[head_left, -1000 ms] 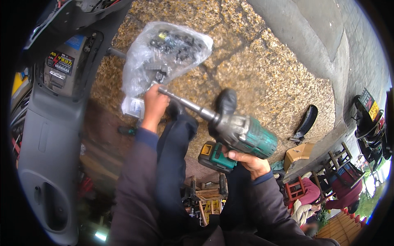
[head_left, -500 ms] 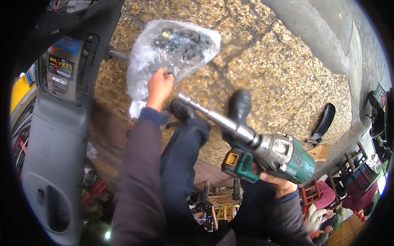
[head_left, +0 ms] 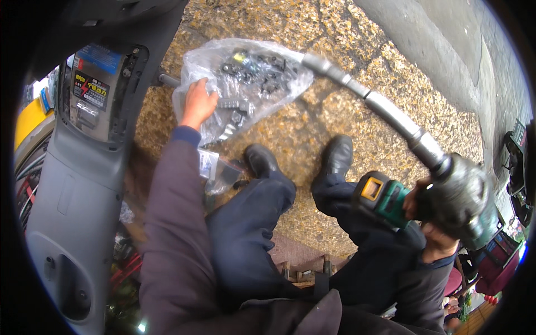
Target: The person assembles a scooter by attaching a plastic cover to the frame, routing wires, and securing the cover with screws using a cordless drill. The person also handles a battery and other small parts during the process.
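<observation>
A clear plastic bag (head_left: 258,119) lies spread on the ground in front of my feet. Several small dark parts (head_left: 267,72) and a grey ribbed piece (head_left: 233,104) rest on it. My left hand (head_left: 199,105) is at the bag's left side, its fingers curled on the plastic; the fingertips are partly hidden. My right hand (head_left: 438,240) grips a green cordless impact wrench (head_left: 472,195), raised at the right and blurred by motion. Its long metal socket extension (head_left: 393,111) points up and left, its tip in front of the bag's right corner.
A grey vehicle panel (head_left: 84,184) with an open compartment runs down the left side. Small clear packets (head_left: 211,166) lie below the bag, near my left shoe (head_left: 261,160). A wooden stool (head_left: 301,273) shows between my legs. Other people and chairs are at the lower right.
My right hand has swung the impact wrench to the right, its tip moving up and right. My left hand has shifted up and left along the bag, uncovering the grey ribbed piece.
</observation>
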The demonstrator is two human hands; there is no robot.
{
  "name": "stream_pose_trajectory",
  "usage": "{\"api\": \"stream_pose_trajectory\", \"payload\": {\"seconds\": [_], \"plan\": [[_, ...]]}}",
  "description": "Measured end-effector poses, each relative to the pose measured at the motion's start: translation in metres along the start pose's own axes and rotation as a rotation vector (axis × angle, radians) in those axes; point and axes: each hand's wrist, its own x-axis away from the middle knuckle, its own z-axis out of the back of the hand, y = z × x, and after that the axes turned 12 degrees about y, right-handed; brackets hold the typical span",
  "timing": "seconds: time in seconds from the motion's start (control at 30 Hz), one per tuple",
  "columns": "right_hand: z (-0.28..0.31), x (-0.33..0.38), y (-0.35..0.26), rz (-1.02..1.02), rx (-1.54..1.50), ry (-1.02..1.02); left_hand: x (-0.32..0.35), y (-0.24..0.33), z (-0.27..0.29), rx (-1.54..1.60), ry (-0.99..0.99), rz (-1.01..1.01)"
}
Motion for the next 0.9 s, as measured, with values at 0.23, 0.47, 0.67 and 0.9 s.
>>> {"api": "stream_pose_trajectory", "payload": {"seconds": [0.23, 0.47, 0.67, 0.9], "plan": [[-0.030, -0.061, -0.027, 0.368, 0.031, -0.151, -0.026, -0.023, -0.010, 0.075, 0.180, -0.078], [-0.054, -0.101, -0.035, 0.642, 0.174, -0.232, -0.055, -0.032, -0.014, 0.103, 0.255, -0.084], [-0.071, -0.103, -0.036, 0.568, 0.122, -0.245, -0.048, -0.030, -0.030, 0.170, 0.157, -0.044], [-0.070, -0.105, -0.035, 0.584, 0.135, -0.188, -0.050, -0.024, -0.066, 0.135, 0.132, -0.001]]}}
